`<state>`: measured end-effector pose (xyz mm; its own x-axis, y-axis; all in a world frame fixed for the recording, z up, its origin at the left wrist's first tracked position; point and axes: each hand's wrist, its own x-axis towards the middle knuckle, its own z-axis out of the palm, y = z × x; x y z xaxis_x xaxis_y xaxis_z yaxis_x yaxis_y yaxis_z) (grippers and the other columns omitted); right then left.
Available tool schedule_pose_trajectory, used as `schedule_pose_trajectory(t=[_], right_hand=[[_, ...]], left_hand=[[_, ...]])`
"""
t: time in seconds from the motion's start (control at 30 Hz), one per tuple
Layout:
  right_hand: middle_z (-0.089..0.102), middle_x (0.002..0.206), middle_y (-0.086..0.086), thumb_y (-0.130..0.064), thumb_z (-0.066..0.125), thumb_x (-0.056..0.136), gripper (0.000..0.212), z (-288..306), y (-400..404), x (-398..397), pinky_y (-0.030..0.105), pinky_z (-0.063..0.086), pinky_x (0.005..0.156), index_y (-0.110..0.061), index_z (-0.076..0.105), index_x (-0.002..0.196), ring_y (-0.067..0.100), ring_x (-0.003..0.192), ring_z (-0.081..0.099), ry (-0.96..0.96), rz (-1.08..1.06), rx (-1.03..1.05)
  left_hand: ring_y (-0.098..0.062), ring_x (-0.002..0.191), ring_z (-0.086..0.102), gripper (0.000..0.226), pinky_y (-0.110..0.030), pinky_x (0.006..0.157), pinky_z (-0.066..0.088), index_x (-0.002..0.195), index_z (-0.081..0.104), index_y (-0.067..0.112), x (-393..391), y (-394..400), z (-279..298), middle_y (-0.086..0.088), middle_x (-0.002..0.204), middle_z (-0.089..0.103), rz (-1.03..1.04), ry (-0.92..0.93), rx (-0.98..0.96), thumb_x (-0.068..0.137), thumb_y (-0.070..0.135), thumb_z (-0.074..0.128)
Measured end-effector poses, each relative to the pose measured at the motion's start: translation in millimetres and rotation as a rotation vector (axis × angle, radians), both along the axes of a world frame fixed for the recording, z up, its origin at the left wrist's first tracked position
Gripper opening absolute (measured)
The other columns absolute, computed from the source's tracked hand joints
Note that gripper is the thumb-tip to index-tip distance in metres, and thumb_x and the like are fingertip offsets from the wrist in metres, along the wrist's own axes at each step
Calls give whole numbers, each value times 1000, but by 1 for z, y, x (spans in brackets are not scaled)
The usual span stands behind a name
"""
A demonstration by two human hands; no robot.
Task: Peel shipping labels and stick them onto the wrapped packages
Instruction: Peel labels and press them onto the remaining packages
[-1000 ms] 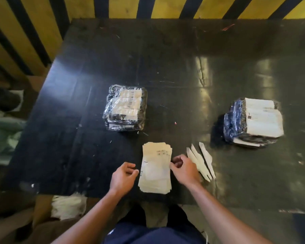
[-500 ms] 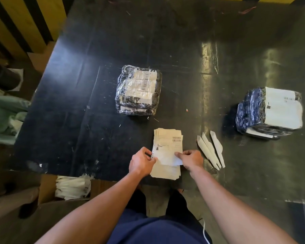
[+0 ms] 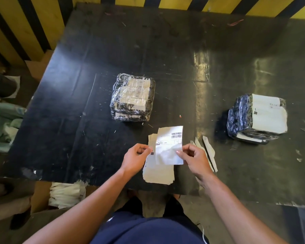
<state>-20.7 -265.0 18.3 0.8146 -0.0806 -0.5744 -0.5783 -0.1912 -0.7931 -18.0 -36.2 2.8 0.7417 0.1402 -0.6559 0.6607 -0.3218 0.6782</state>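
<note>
At six o'clock on the black table (image 3: 165,50), just above the stack of labels (image 3: 158,173), you hold one shipping label (image 3: 169,147) lifted off the pile. Your left hand (image 3: 136,159) pinches its left edge with fingers curled closed on the paper; your right hand (image 3: 194,159) pinches its right side the same way, thumb on top. Whether the backing has begun to come away cannot be told; the label looks whole, so I judge the peel is only starting. Toward three o'clock from your right hand lie a few narrow backing strips (image 3: 209,152), which suggests some labels are already used. The wrapped package at twelve o'clock (image 3: 132,97) shows papers under its plastic, but whether a label sits on its outside I cannot say; it looks like the nearest candidate. The package at two o'clock (image 3: 257,117) carries a large white label on top, so it appears done. A thick stack remains beneath your hands.
</note>
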Motion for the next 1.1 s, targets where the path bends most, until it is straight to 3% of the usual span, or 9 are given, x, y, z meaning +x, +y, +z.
schedule_pose_trajectory(t=[0.13, 0.23, 0.37, 0.5, 0.6, 0.73, 1.1], right_hand=[[80, 101, -7, -19, 76, 95, 5, 31, 1, -6, 40, 61, 93, -14, 74, 94, 16, 101, 75, -39, 67, 89], [80, 102, -5, -18, 76, 94, 6, 51, 4, -9, 40, 62, 93, -12, 75, 96, 17, 101, 75, -94, 114, 131], [81, 109, -4, -22, 77, 94, 13, 82, 6, -3, 39, 61, 94, -13, 75, 103, 20, 105, 75, -180, 150, 189], [79, 101, 14, -31, 72, 93, 23, 120, 0, 19, 41, 54, 93, -13, 77, 106, 29, 89, 68, -298, 85, 305], [76, 93, 20, -20, 67, 97, 15, 144, -4, 36, 36, 52, 84, -9, 76, 102, 27, 83, 65, -355, 88, 339], [76, 89, 20, -6, 60, 102, 14, 164, -6, 51, 33, 52, 79, -2, 73, 98, 25, 78, 64, -388, 153, 315], [76, 85, 17, -2, 62, 101, 16, 176, -2, 55, 32, 52, 77, -4, 73, 89, 25, 76, 66, -422, 215, 302]], left_hand=[[-20, 114, 71, 43, -42, 103, 55, 129, 66, 18, 12, -6, 37, 1, 124, 76, 60, 82, -354, 101, 51, 59], [-19, 114, 75, 30, -46, 103, 57, 127, 70, 18, 18, -11, 66, 5, 121, 79, 119, -11, -498, 103, 34, 64], [-18, 114, 75, 24, -48, 100, 59, 126, 71, 22, 25, -9, 101, 6, 120, 79, 96, -180, -445, 102, 22, 65], [-24, 113, 76, 24, -57, 100, 58, 125, 71, 18, 26, -1, 130, 0, 121, 79, 44, -277, -391, 103, 21, 65], [-26, 111, 77, 24, -59, 98, 59, 125, 70, 16, 26, 3, 145, -3, 121, 79, 16, -316, -376, 102, 21, 65], [-25, 107, 78, 24, -54, 93, 62, 125, 70, 15, 26, 6, 159, -3, 118, 80, 6, -355, -356, 102, 17, 64], [-23, 102, 79, 22, -37, 82, 66, 123, 70, 16, 26, 12, 167, 0, 113, 81, -16, -382, -369, 104, 13, 61]])
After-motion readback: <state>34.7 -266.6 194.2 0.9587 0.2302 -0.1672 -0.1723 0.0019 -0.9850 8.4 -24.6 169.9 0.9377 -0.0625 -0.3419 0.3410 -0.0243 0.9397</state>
